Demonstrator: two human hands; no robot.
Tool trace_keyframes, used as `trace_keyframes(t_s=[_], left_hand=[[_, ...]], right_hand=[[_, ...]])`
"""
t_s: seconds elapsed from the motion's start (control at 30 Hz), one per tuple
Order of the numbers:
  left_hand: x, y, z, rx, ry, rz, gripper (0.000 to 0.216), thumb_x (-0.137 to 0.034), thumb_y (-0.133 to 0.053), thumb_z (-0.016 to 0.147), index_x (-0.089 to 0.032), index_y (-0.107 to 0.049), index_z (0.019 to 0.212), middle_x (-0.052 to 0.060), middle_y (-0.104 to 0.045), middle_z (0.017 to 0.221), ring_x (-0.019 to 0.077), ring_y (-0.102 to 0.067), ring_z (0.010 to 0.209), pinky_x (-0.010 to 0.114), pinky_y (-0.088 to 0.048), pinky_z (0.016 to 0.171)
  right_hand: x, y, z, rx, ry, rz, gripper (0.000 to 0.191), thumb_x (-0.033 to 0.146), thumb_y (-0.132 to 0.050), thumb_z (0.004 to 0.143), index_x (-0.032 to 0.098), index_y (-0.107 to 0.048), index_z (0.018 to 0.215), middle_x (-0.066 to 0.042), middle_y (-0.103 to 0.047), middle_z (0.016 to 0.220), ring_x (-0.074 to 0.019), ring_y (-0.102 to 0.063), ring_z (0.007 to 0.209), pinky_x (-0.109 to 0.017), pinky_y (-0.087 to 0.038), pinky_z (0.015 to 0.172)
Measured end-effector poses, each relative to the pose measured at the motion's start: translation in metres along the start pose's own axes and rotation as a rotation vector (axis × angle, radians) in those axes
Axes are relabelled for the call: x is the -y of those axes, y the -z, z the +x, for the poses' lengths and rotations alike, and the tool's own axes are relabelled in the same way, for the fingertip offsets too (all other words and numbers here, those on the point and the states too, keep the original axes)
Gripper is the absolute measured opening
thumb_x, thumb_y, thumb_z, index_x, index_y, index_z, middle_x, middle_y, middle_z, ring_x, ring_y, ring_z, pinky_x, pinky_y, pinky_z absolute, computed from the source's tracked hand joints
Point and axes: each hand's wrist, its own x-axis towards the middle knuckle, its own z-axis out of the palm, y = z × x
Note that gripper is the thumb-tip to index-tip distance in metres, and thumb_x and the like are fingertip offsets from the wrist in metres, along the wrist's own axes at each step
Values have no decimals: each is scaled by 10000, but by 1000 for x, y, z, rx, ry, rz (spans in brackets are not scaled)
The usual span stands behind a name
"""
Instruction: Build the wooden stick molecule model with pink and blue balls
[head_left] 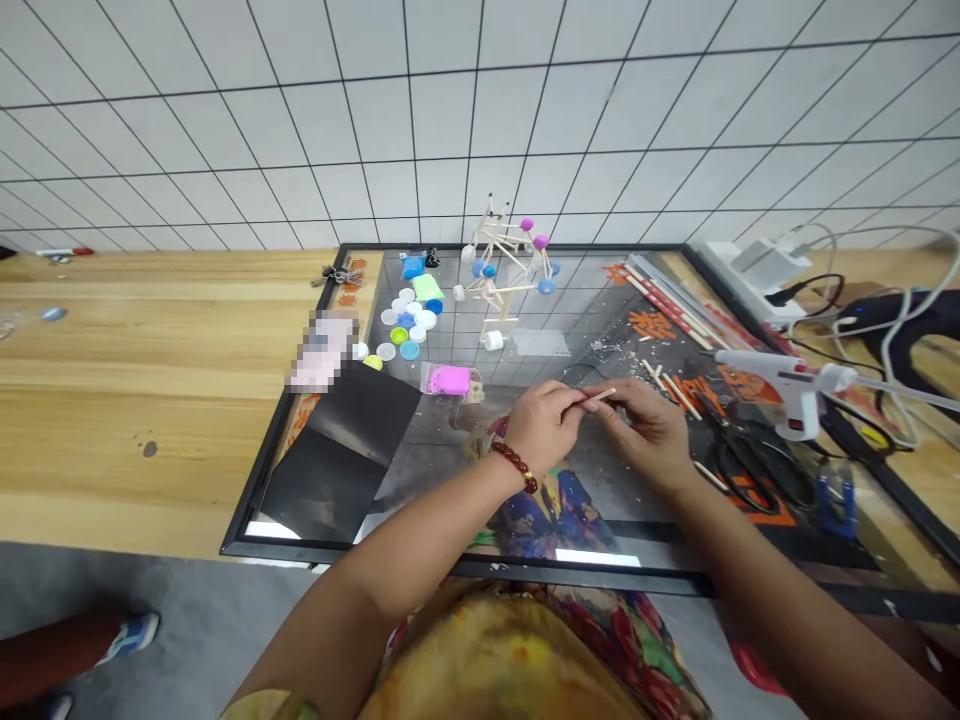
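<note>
Left hand (pixel 544 425) and right hand (pixel 651 432) are pinching a thin wooden stick (pixel 602 395) between them, pink packet (pixel 451 380) is lying left of the left hand, stick structure (pixel 489 271) is standing beyond both hands, scissors (pixel 733 432) and white glue gun (pixel 799 388) are resting right of the right hand

Left hand (pixel 541 425) beside right hand (pixel 646 430)

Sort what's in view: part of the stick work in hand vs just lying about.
Likely in the work:
- stick, held in left hand and right hand
- stick model
- loose sticks
- glue gun
- scissors

Apparently just lying about:
- keys
- pen
- black sheet
</note>
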Motion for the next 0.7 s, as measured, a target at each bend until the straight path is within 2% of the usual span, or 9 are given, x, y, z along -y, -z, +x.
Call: trace_keyframes(t_s=[0.1, 0.17, 0.27, 0.37, 0.5, 0.7], left_hand=[[5, 0, 4, -88, 81, -98, 83, -206, -635, 847, -194, -703, 801, 29, -684, 811, 136, -623, 755, 264, -518, 736], [9, 1, 8, -174, 119, -143, 54, -179, -649, 824, -188, -702, 822, 38, -682, 836, 139, -620, 771, 268, -517, 738], [17, 4, 13, -328, 167, -186, 187, -98, -612, 799, -182, -692, 945, 65, -664, 957, 151, -618, 868, 282, -516, 792], [24, 7, 18, -451, 227, -220, 280, -68, -563, 795, -174, -664, 1034, 84, -631, 1034, 157, -603, 928, 307, -511, 859], [27, 18, 22, -516, 180, -223, 346, -71, -537, 805, -189, -614, 1121, 90, -596, 1143, 161, -594, 1015, 339, -492, 955], [30, 58, 38, -545, 53, -75, 418, -89, -520, 836, -235, -546, 1226, 81, -565, 1282, 185, -558, 1192, 363, -442, 1067]], right_hand=[[2, -5, 15, 3, -82, 72, 153, 388, -702, 822, 239, -693, 787, -28, -698, 818, -173, -646, 778, -321, -521, 737], [3, -9, 33, -4, -186, 151, 189, 403, -672, 842, 224, -660, 783, -14, -688, 765, -150, -640, 721, -301, -525, 716], [0, -23, 64, -44, -289, 304, 231, 420, -646, 849, 203, -605, 783, -11, -690, 740, -121, -634, 653, -262, -525, 654], [-11, -43, 89, 8, -312, 376, 230, 407, -661, 812, 195, -573, 786, -9, -682, 711, -115, -638, 632, -241, -511, 610], [-29, -69, 105, 11, -310, 361, 159, 330, -655, 779, 201, -562, 772, 24, -629, 656, -112, -615, 605, -256, -510, 626], [-47, -88, 113, 38, -319, 347, 70, 196, -630, 710, 196, -589, 767, 36, -585, 650, -128, -603, 625, -299, -495, 691]])
